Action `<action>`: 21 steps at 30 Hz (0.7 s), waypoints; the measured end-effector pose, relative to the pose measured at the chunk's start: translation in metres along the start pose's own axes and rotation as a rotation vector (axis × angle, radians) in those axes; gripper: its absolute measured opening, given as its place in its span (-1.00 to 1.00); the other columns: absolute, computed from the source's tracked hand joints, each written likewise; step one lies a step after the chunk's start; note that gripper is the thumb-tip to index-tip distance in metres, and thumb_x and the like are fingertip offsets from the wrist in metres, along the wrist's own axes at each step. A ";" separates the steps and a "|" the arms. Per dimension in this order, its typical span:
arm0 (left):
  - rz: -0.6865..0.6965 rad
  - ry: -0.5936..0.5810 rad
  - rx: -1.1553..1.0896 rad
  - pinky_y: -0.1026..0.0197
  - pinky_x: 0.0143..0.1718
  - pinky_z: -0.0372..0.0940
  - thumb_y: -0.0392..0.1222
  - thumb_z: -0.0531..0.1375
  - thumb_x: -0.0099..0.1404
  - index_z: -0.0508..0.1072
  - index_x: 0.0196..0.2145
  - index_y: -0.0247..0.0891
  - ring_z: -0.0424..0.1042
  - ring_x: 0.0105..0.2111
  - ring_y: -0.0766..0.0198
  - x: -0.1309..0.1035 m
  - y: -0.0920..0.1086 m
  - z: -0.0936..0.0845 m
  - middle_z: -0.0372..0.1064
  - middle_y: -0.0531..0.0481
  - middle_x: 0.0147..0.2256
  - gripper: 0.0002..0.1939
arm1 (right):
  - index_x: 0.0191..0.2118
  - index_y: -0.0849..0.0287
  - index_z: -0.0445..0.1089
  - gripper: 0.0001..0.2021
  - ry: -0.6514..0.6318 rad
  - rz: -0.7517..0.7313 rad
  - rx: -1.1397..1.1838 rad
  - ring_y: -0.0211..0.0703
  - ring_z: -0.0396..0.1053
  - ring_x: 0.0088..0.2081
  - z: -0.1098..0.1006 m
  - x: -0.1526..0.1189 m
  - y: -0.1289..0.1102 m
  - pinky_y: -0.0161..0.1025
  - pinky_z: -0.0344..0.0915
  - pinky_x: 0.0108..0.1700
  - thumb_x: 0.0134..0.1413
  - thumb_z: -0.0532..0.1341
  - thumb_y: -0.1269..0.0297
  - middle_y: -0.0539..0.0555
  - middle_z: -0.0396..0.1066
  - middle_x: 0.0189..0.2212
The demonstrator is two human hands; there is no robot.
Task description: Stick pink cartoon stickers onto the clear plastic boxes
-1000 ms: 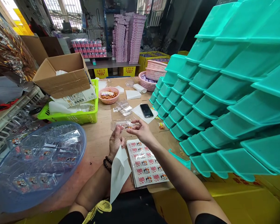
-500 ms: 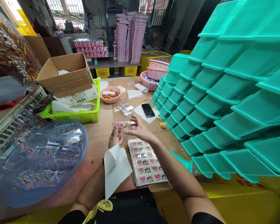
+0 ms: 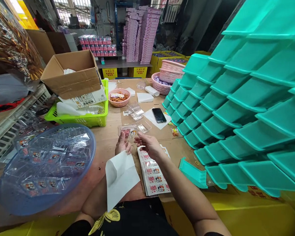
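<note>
My left hand [image 3: 123, 145] is closed on a curled sheet of white paper [image 3: 121, 183], which hangs down over my left forearm. Its thumb reaches up to the near edge of a clear plastic box [image 3: 127, 130]. A pink-lettered cat sticker shows on that box. My right hand [image 3: 149, 145] is close beside it on the right, fingers bent together; whatever they pinch, if anything, is too small to make out. Under my right wrist lies a stack of cat sticker sheets [image 3: 152, 173]. Another clear plastic piece [image 3: 144, 126] rests just beyond my right fingers.
Stickered clear boxes fill a blue round basket [image 3: 92, 160] at left. Behind it is a green basket [image 3: 94, 122] under a cardboard box [image 3: 71, 82]. A pink basket [image 3: 119, 103], a phone [image 3: 159, 115] and clear packs [image 3: 136, 111] lie ahead. Stacked teal bins [image 3: 226, 121] crowd the right.
My right hand has drawn back toward me from the box's right end, and its spread fingers have come together. My left hand keeps the paper beside the box. The view has shifted slightly.
</note>
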State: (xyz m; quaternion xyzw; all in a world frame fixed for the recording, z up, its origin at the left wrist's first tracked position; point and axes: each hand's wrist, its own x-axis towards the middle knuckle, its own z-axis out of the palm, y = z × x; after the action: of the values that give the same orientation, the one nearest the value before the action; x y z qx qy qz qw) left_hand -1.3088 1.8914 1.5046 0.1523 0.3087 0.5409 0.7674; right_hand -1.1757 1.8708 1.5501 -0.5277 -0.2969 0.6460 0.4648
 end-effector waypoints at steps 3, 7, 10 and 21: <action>0.083 -0.009 -0.073 0.43 -0.88 -0.09 0.06 0.17 0.36 0.53 -0.13 -0.08 -0.04 -0.84 0.62 0.001 -0.006 -0.002 0.56 0.07 -0.21 -0.74 | -0.47 0.24 0.47 -0.60 0.052 -0.005 0.058 -0.37 0.28 -0.55 0.007 0.005 0.003 -0.41 0.13 -0.61 -0.26 0.49 -0.01 0.08 0.48 -0.48; 0.097 -0.051 -0.119 0.40 -0.91 -0.10 -0.05 0.11 0.42 0.54 -0.18 -0.15 -0.04 -0.85 0.61 0.004 -0.009 -0.007 0.56 0.04 -0.16 -0.76 | -0.50 0.24 0.42 -0.56 0.049 0.024 0.102 -0.40 0.25 -0.60 0.010 0.010 0.004 -0.43 0.13 -0.63 -0.39 0.55 0.03 0.01 0.42 -0.57; 0.071 -0.068 -0.136 0.40 -0.90 -0.09 -0.01 0.07 0.44 0.52 -0.11 -0.18 -0.03 -0.85 0.59 0.004 -0.005 -0.008 0.57 0.01 -0.22 -0.71 | -0.52 0.24 0.39 -0.54 0.045 0.023 0.121 -0.41 0.27 -0.60 0.012 0.009 0.005 -0.45 0.14 -0.64 -0.45 0.56 0.03 -0.01 0.41 -0.58; 0.005 -0.103 -0.016 0.42 -0.82 -0.17 0.19 0.20 0.29 0.47 -0.29 -0.23 0.01 -0.87 0.47 0.007 -0.001 -0.012 0.07 0.24 -0.79 -0.61 | -0.60 0.19 0.26 -0.53 0.189 -0.114 0.081 -0.34 0.32 -0.67 0.017 0.008 0.009 -0.44 0.13 -0.70 -0.48 0.53 0.07 -0.05 0.38 -0.66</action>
State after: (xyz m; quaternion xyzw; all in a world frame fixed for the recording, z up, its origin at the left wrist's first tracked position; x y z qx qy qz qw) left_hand -1.3142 1.8968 1.4929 0.1745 0.2641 0.5367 0.7822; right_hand -1.1950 1.8765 1.5437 -0.5494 -0.2547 0.5773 0.5477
